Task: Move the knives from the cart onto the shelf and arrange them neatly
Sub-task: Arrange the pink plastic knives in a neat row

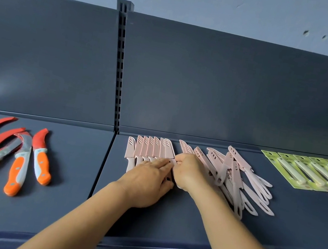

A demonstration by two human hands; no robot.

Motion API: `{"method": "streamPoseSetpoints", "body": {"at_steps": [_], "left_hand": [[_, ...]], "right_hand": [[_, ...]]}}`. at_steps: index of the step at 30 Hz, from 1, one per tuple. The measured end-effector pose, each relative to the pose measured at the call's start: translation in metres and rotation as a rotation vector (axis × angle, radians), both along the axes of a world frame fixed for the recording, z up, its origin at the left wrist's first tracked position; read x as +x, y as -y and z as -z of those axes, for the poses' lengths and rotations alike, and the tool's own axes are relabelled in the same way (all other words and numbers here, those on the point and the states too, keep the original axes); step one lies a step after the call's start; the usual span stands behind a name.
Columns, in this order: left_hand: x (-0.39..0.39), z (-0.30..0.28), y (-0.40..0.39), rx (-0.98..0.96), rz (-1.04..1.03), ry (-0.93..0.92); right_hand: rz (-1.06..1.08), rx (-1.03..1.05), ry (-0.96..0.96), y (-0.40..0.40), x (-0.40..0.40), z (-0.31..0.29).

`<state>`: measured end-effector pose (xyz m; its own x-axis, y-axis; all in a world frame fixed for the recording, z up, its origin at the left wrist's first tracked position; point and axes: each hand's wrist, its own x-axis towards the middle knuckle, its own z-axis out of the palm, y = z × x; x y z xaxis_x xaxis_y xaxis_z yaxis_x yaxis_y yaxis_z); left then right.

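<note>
On the shelf (196, 223) a row of pink knives (151, 149) lies side by side, about 7 of them, each in its pink cover with the tip toward the back wall. The left hand (147, 183) lies flat on the handles of this row, with straight fingers that press them down and grip nothing. The right hand (188, 172) is beside it, touching it, with fingers curled near the handle of the last knife in the row; I think it pinches this handle to bring it in line, but the hand hides the contact, so I cannot tell for sure.

To the right of the hands, 1 pink knife (186, 147) lies a little apart, tilted. Further right is a loose pile of pink knives (238, 180), crossing one another. These are still to be arranged. The cart is not in view.

What could go wrong: if the left hand pushes sideways, the whole row can slide and open like a fan, because the knives only lie loose on a smooth surface. The right forearm passes just beside the pile, so a careless move may push some knives toward the front edge. The covers may also slip off if a knife is pulled by the cover.

Orange knives (22, 163) lie on the left part, and green cards with peelers (311, 173) at far right.
</note>
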<state>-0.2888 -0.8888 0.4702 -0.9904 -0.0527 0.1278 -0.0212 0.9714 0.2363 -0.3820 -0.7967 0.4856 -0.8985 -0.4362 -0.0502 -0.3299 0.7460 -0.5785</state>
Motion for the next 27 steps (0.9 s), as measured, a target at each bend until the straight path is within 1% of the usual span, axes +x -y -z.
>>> {"method": "streamPoseSetpoints", "body": {"at_steps": [3,5,12,16,20,24,27], "left_hand": [[-0.002,-0.005,-0.004,0.039,0.008,0.018],[-0.004,-0.008,-0.006,0.043,0.015,0.023],[-0.011,-0.002,-0.018,-0.088,0.027,0.021],[-0.014,0.002,-0.019,-0.104,-0.018,0.029],[-0.013,0.003,-0.019,-0.089,-0.019,0.01],[-0.012,0.004,-0.019,-0.061,-0.019,0.011],[-0.012,0.005,-0.018,-0.045,-0.02,0.014]], "right_hand": [[-0.024,0.008,0.031,0.001,0.001,-0.003],[-0.034,0.036,0.006,-0.003,0.002,-0.004],[-0.017,0.089,-0.123,-0.029,0.005,-0.007],[-0.023,0.258,-0.286,-0.047,0.001,-0.007],[-0.041,0.37,-0.341,-0.056,0.003,-0.002],[-0.025,0.364,-0.344,-0.053,0.004,-0.01],[-0.002,0.306,-0.317,-0.05,0.005,-0.015]]}}
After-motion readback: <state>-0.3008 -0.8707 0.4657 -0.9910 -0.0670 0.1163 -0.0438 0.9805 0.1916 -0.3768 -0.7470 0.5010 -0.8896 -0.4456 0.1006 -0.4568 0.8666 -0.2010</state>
